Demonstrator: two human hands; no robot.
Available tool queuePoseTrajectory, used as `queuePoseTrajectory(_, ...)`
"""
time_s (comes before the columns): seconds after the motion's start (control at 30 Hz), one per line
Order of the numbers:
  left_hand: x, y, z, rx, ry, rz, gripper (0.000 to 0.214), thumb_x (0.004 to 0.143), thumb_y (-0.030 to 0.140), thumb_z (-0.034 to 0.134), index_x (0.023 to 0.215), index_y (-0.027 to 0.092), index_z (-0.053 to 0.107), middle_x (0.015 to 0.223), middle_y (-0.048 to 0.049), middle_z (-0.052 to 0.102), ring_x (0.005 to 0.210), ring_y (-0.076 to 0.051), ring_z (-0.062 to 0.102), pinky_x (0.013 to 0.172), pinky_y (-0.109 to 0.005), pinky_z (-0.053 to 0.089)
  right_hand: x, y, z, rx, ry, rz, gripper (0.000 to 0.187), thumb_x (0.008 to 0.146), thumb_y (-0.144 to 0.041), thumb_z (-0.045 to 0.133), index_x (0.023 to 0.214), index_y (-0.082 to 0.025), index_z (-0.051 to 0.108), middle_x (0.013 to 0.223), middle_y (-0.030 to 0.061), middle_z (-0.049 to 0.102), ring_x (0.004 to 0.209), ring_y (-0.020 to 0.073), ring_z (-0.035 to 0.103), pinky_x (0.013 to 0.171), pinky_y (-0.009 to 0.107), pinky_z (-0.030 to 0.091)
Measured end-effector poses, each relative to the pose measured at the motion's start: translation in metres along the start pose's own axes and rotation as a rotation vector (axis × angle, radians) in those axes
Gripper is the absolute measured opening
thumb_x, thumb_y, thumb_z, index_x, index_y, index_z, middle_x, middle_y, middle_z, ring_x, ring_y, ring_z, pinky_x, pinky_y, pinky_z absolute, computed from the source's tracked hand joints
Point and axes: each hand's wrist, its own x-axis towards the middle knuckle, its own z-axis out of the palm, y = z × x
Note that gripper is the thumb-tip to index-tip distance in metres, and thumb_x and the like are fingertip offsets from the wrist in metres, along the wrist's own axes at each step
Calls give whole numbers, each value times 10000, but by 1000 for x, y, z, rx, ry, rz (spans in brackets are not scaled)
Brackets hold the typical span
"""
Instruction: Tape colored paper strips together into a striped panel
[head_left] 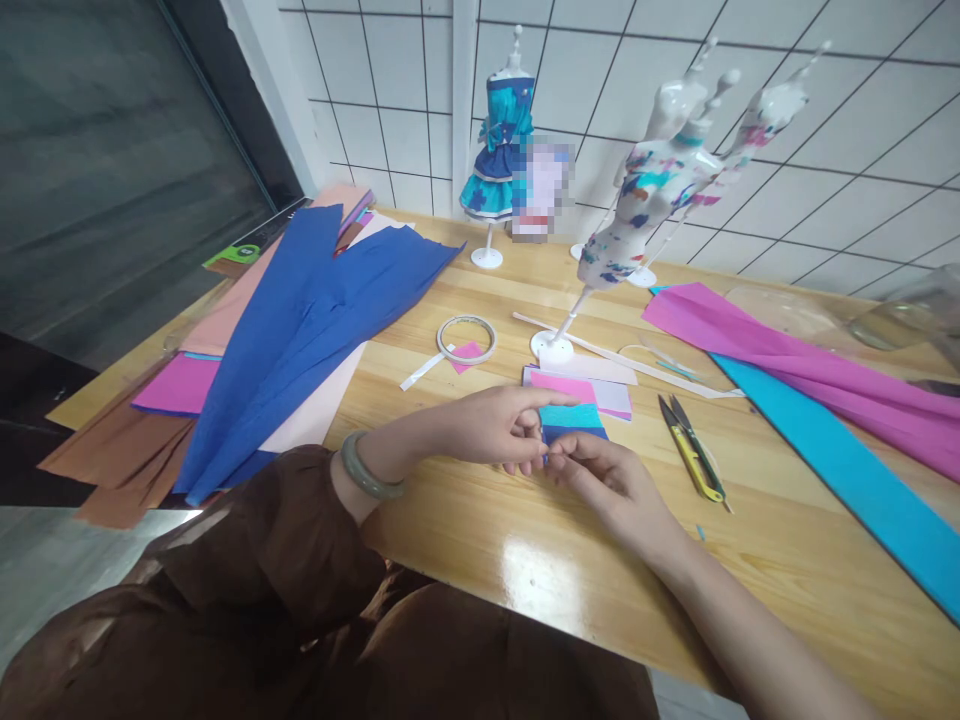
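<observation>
My left hand [495, 425], a green bangle on its wrist, hovers over the table with the index finger stretched out and the other fingers curled in. Its thumb meets the fingertips of my right hand [611, 485], which is closed in a pinch. Whatever lies between the fingertips is too small and hidden to name. Just behind them are small overlapping paper pieces in pink [562, 388], turquoise [574, 416] and dark blue, partly covered by my fingers. To the right of my right hand lie yellow-handled thread snips [691, 450].
A tape roll [466, 341] and pink scrap sit left of centre. Blue crepe paper [300, 320] spreads at left; magenta [787, 360] and turquoise strips [832, 460] lie at right. Behind stand a dressed mini mannequin [502, 150] and several paint-stained ones [645, 200].
</observation>
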Motion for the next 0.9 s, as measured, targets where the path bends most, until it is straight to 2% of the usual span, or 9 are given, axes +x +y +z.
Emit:
queuePoseTrajectory(0.47,1,-3,-1,-27,-8,2,658,793,89,516,1400,196,288,654,13,592,597,-117,615,543,-242,520,0,0,1,3,-5,-21,204,873,-335,495,778,-187,597,724,30,630,673,146,574,638,264,462)
queuePoseTrajectory(0.9,1,-7,-2,-56,-23,28,697,772,121,573,1401,217,288,668,22,579,590,-106,603,548,-234,509,0,0,0,41,-14,-12,176,873,-325,510,801,-190,595,748,25,638,695,142,589,653,254,460)
